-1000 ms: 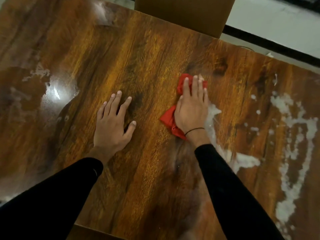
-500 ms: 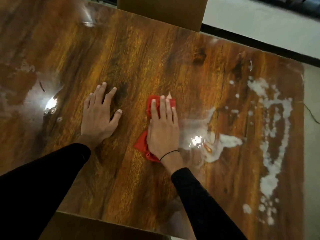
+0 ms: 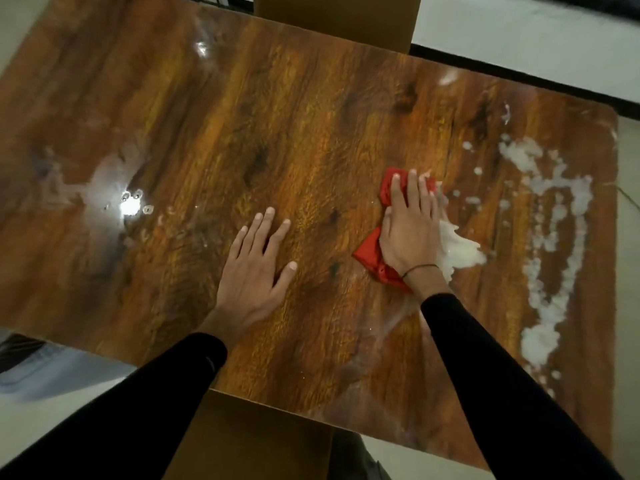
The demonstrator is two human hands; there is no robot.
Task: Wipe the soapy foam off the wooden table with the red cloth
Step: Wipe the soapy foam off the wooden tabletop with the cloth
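Observation:
My right hand (image 3: pixel 410 230) presses flat on the red cloth (image 3: pixel 370 251), which lies crumpled on the glossy wooden table (image 3: pixel 294 133), right of centre. A heap of white foam (image 3: pixel 459 249) is bunched against the right side of the hand and cloth. A long curving trail of foam (image 3: pixel 554 258) runs along the table's right side, with small blobs between it and the cloth. My left hand (image 3: pixel 254 271) rests palm down on bare wood, fingers spread, left of the cloth and apart from it.
A wet smear with a bright light reflection (image 3: pixel 130 206) covers the left part of the table. A brown chair back (image 3: pixel 336 19) stands at the far edge, and another brown chair (image 3: pixel 256 441) at the near edge between my arms. Pale floor surrounds the table.
My right hand has pushed the cloth rightward into the foam, which is now heaped at its right side. My left hand stays flat on the wood. The camera view has shifted.

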